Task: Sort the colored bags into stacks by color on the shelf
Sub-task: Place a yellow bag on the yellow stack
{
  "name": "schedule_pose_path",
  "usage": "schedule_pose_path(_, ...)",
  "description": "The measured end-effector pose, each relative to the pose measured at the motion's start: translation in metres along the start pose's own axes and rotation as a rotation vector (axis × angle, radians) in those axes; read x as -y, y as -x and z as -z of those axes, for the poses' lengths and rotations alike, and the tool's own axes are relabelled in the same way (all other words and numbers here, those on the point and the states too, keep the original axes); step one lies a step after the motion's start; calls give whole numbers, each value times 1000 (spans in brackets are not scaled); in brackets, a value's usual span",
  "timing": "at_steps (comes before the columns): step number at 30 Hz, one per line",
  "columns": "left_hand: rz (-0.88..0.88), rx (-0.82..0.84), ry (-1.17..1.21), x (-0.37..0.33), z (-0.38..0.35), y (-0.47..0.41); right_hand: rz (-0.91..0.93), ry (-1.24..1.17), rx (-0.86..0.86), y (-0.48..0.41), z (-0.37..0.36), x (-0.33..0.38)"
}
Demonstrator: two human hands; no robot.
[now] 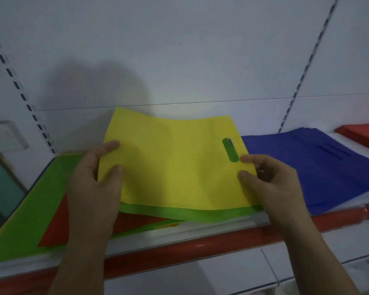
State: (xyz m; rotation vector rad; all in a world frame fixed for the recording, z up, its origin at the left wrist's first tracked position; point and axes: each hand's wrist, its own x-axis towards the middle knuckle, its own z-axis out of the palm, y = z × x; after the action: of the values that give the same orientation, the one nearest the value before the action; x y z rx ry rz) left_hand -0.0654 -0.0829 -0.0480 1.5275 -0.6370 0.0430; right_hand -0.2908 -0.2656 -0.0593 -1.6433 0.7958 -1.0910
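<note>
A yellow bag [175, 162] with a slot handle is held above the shelf, its far edge curling up. My left hand [94, 184] pinches its left edge, thumb on top. My right hand [271, 184] pinches its right edge just below the handle slot. Under it lies a green bag [192, 215], whose front edge shows and whose color shows through the slot. Lower in the mixed pile are a red bag [57, 224] and another green bag [36, 201]. A stack of blue bags [317, 162] lies to the right, and a red stack [364, 133] sits at the far right.
The shelf has a red front rail [200, 245] with a clear strip above it. A white back panel [179, 60] with slotted uprights [19, 90] rises behind. A white box [4, 135] is mounted at the left.
</note>
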Motion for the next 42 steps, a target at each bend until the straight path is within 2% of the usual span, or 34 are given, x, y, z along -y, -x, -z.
schedule_pose_path(6, -97, 76, -98, -20, -39, 14, 79, -48, -159, -1, 56, 9)
schedule_pose_path(12, -158, 100, -41, -50, -89, 46, 108, -87, -217, -2, 137, 10)
schedule_pose_path(15, -178, 168, -52, -66, -128, 73, 91, -68, -261, -2, 187, -1)
schedule_pose_path(24, -283, 321, -50, -114, -280, 170, 12, -6, -429, 31, 382, -30)
schedule_pose_path(31, -306, 561, 5, -150, -415, 255, -57, 108, -609, 75, 532, -53)
schedule_pose_path(36, -277, 736, 96, -173, -504, 309, -88, 174, -743, 103, 616, -66)
schedule_pose_path(42, -316, 818, 145, -202, -619, 363, -141, 199, -856, 110, 714, -90)
